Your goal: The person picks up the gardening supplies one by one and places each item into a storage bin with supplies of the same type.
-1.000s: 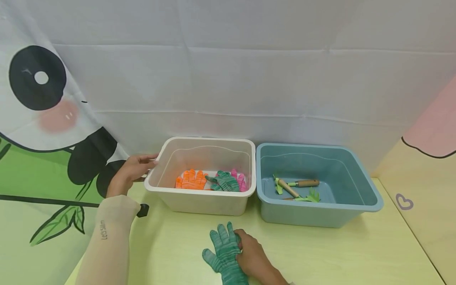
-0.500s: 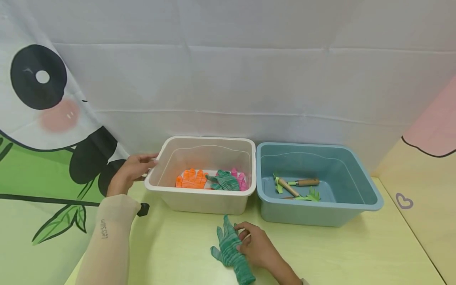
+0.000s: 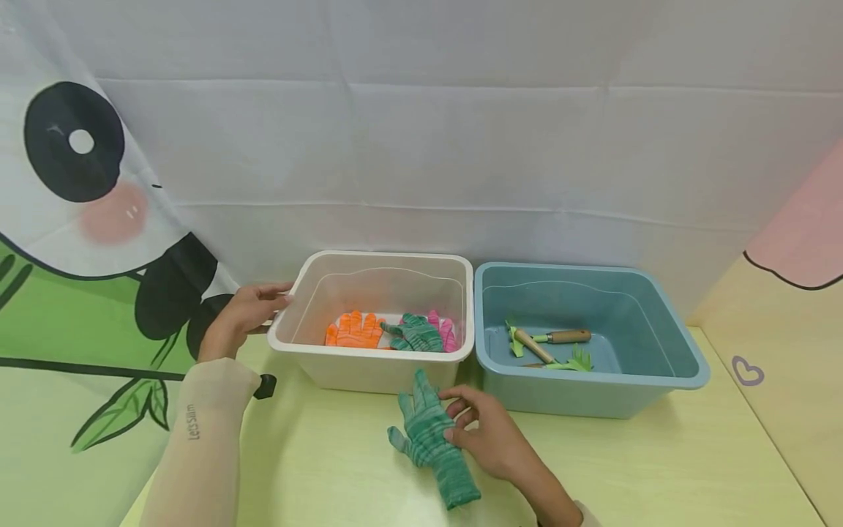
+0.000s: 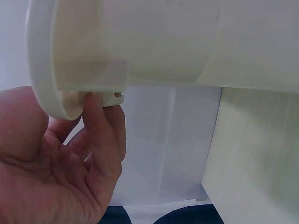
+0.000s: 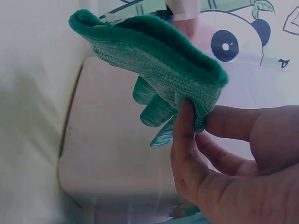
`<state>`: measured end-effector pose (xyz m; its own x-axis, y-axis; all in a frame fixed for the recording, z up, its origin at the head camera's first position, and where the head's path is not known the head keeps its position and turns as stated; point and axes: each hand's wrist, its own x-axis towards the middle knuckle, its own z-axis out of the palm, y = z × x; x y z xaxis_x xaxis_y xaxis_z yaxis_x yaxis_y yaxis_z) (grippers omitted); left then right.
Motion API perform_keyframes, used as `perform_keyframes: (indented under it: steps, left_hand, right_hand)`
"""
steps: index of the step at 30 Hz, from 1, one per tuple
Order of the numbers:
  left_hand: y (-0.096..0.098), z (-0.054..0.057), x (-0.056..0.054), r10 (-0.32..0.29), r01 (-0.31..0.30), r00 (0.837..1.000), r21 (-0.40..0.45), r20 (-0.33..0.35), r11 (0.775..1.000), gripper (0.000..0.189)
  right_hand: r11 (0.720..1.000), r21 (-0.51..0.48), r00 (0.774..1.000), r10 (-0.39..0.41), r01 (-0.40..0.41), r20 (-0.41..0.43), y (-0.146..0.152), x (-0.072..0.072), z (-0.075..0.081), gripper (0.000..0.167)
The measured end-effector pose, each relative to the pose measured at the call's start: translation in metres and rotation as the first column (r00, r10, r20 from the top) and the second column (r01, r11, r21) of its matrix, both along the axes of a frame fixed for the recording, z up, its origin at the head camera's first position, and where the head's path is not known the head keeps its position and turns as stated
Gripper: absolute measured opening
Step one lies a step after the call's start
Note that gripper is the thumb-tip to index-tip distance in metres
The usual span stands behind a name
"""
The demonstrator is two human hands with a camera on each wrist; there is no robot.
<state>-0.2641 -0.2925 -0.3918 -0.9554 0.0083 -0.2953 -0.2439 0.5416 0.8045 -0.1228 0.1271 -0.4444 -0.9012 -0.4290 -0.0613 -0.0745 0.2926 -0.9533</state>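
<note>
A green striped knit glove (image 3: 431, 439) is pinched along its right edge by the fingers and thumb of my right hand (image 3: 484, 435). It hangs in front of the white bin (image 3: 369, 355), fingers pointing up toward the bin. In the right wrist view, its open cuff (image 5: 159, 51) faces the camera, with thumb and fingertips on either side of the knit. My left hand (image 3: 240, 318) grips the bin's left rim; the left wrist view shows fingers curled under the lip (image 4: 42, 60). Inside the bin lie an orange glove (image 3: 356, 333), another green glove (image 3: 416, 334) and a pink glove (image 3: 448, 333).
Right beside the white bin stands a blue bin (image 3: 593, 378). It holds small garden tools, among them a green hand rake (image 3: 576, 360) and one with a wooden handle (image 3: 569, 337). Behind both rises a pale cloth backdrop (image 3: 461, 161). The yellow tabletop (image 3: 329, 454) extends in front.
The green glove has moved up and slightly right, toward the white bin, with my right hand; its cuff now shows whole. My left hand stays on the rim.
</note>
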Motion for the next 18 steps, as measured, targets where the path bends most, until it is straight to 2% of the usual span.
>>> perform_keyframes:
  steps: [8, 18]
  left_hand:
    - [0.002, -0.001, -0.001, 0.026, -0.026, 1.000, 0.003, 0.007, 1.000, 0.060]
    - [0.000, -0.002, -0.001, 0.027, -0.027, 1.000, -0.001, 0.000, 1.000, 0.060]
  right_hand:
    - [1.000, -0.013, 0.999, 0.017, -0.018, -0.038, 0.003, -0.003, 0.015, 0.043]
    - [0.998, -0.049, 0.996, 0.027, -0.032, -0.089, 0.003, -0.006, 0.031, 0.043]
